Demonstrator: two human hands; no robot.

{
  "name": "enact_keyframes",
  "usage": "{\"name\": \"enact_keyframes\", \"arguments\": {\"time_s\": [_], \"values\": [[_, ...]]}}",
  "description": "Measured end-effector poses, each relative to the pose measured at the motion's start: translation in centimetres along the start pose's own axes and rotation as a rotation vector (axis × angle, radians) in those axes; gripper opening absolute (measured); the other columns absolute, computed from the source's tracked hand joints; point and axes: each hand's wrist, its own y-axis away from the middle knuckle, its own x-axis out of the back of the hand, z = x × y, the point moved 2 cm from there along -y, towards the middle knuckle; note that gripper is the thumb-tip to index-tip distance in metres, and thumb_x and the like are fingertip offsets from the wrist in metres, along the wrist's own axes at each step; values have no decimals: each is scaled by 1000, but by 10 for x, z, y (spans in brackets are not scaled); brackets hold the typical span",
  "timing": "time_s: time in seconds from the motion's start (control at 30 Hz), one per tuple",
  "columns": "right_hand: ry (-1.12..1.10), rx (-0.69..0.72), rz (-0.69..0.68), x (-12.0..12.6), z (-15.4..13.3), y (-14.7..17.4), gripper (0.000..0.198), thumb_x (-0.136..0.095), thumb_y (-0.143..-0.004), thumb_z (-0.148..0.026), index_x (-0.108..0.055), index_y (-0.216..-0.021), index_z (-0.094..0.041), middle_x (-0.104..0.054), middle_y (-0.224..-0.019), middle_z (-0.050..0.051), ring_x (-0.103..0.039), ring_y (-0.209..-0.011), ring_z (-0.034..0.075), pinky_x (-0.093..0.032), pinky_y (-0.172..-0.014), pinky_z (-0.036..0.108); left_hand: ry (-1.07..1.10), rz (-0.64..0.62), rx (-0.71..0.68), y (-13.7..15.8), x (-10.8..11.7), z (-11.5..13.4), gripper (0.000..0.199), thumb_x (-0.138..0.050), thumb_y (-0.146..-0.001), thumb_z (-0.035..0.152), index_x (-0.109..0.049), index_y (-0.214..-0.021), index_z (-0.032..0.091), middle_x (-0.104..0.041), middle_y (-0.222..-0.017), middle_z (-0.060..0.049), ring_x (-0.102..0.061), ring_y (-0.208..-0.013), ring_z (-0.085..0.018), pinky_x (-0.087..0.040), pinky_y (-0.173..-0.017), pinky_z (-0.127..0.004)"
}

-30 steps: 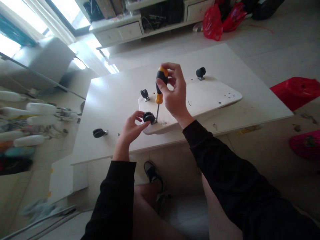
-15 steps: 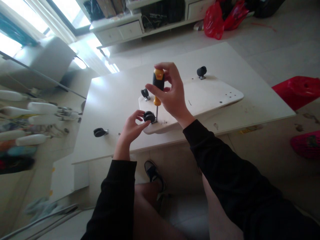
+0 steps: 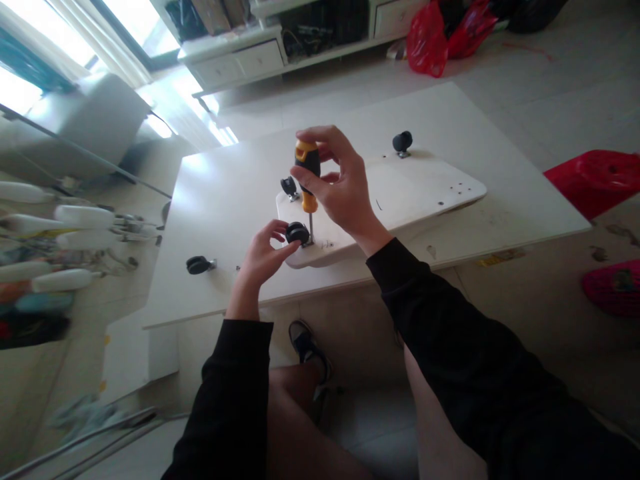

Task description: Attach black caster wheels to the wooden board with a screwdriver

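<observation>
My right hand (image 3: 337, 177) grips a yellow and black screwdriver (image 3: 307, 175) by its handle. The shaft points down, its tip at the metal plate beside a black caster wheel (image 3: 297, 233). My left hand (image 3: 267, 252) holds that caster between thumb and fingers at the near left corner of a white board (image 3: 415, 183). Two more casters stand on the board: one at its far left corner (image 3: 289, 186), another along the far edge (image 3: 402, 142). Screw holes show at the board's right end.
The board lies on a white table (image 3: 210, 193). A loose caster (image 3: 198, 265) rests at the table's left, with a tiny dark piece near it. Red bags (image 3: 427, 43) sit on the floor by a white cabinet (image 3: 240, 60); a red container (image 3: 593, 183) stands at the right.
The screwdriver handle has tilted slightly left, and the fingers of my right hand have shifted with it. My left hand stays on the caster.
</observation>
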Motion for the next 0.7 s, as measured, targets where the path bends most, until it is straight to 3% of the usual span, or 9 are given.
{"name": "enact_keyframes", "arguments": {"time_s": [0.43,0.57,0.7], "values": [[-3,16,167,3,11,-3,33,-55,-106,-54,-59,-133,-35,-70,-125,5,-72,-116,20,-68,-96,35,52,-20,5,1,-3,3,37,-80,-76,31,-65,-108,24,-73,-104,-4,-69,-96,-22,-55,-87,-39],[-118,-64,261,11,21,-10,37,-61,-102,-58,-60,-131,-35,-68,-128,4,-72,-118,20,-66,-104,39,37,-12,16,1,-2,1,40,-81,-77,30,-64,-112,24,-74,-112,-6,-68,-97,-22,-55,-86,-39],[-193,-205,454,23,31,-13,37,-58,-102,-54,-55,-131,-31,-65,-119,4,-71,-110,20,-67,-89,40,29,47,49,0,-2,-2,47,-80,-79,28,-61,-122,24,-73,-114,-6,-68,-96,-21,-55,-83,-37]]}}
